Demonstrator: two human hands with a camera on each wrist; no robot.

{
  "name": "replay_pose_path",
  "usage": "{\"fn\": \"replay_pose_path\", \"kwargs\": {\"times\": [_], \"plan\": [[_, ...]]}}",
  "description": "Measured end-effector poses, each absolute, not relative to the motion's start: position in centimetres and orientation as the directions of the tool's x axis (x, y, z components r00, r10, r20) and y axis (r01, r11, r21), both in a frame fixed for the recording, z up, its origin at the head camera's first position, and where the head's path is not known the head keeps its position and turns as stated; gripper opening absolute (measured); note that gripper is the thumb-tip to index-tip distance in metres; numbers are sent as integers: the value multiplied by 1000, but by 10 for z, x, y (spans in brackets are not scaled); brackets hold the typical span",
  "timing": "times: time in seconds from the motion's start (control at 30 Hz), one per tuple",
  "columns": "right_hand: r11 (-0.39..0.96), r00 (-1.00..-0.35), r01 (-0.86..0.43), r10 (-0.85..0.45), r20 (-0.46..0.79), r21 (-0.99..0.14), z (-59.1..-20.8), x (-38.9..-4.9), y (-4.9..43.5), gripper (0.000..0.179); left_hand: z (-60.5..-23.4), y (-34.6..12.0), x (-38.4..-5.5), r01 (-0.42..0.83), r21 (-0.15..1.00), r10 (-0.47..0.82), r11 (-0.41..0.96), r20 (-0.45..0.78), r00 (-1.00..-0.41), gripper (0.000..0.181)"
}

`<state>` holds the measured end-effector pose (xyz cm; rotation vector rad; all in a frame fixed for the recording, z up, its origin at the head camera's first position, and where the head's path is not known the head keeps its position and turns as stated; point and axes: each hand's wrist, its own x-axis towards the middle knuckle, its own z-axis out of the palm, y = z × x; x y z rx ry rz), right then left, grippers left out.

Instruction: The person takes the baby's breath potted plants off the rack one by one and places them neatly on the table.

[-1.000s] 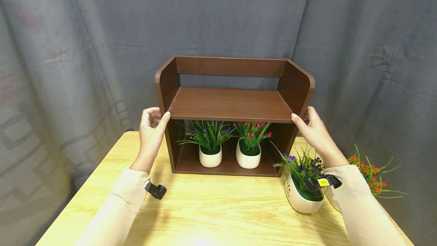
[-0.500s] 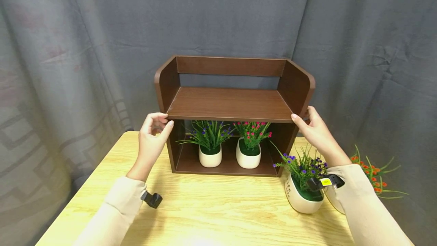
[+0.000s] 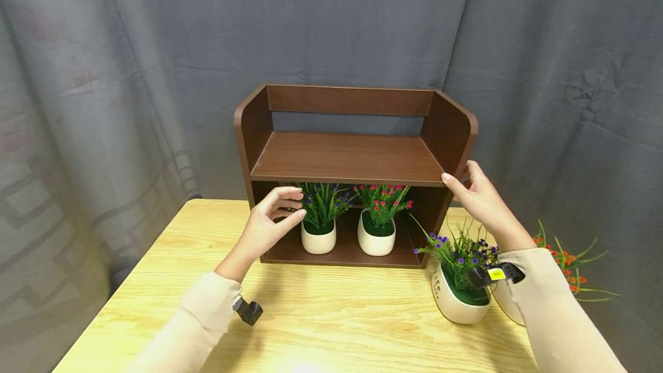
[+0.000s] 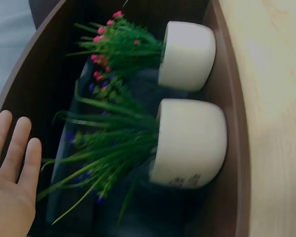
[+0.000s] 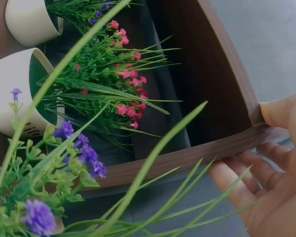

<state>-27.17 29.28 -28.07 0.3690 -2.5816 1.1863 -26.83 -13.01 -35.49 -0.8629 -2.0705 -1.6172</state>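
Note:
A dark brown two-tier wooden shelf (image 3: 347, 157) stands on the table. In its lower compartment are two white pots with artificial plants: a purple-flowered one (image 3: 318, 242) on the left and a pink-flowered one (image 3: 376, 242) on the right. My left hand (image 3: 264, 232) hovers before the lower compartment's left part, fingers loosely bent and holding nothing. In the left wrist view its fingers (image 4: 15, 143) are apart from the plant's leaves. My right hand (image 3: 481, 203) grips the shelf's right side panel, thumb at the front edge; the right wrist view shows the other fingers (image 5: 237, 182) along the outer face.
Beside the shelf at the front right stands another white pot with purple flowers (image 3: 462, 304). Behind it, partly hidden by my right forearm, is an orange-flowered plant (image 3: 570, 272). The light wooden table (image 3: 331, 309) extends in front. Grey curtains (image 3: 352, 22) hang behind.
My left hand has let go of the shelf's left side and moved right and down, in front of the lower compartment. The right hand stays on the shelf's right side.

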Motion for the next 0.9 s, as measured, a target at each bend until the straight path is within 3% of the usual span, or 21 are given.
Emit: {"fn": "replay_pose_path", "kwargs": {"times": [0.27, 0.5, 0.9], "plan": [[626, -930, -341, -115, 349, -702, -282, -272, 293, 61, -375, -101, -267, 624, 771, 370, 126, 547, -751, 46], [610, -925, -352, -111, 363, -710, -283, -273, 292, 59, -386, -77, -270, 540, 835, 397, 106, 462, -793, 46], [625, -928, -338, -97, 360, -703, -284, -273, 292, 60, -412, -48, -282, 474, 868, 477, 146, 358, -803, 61]]}}
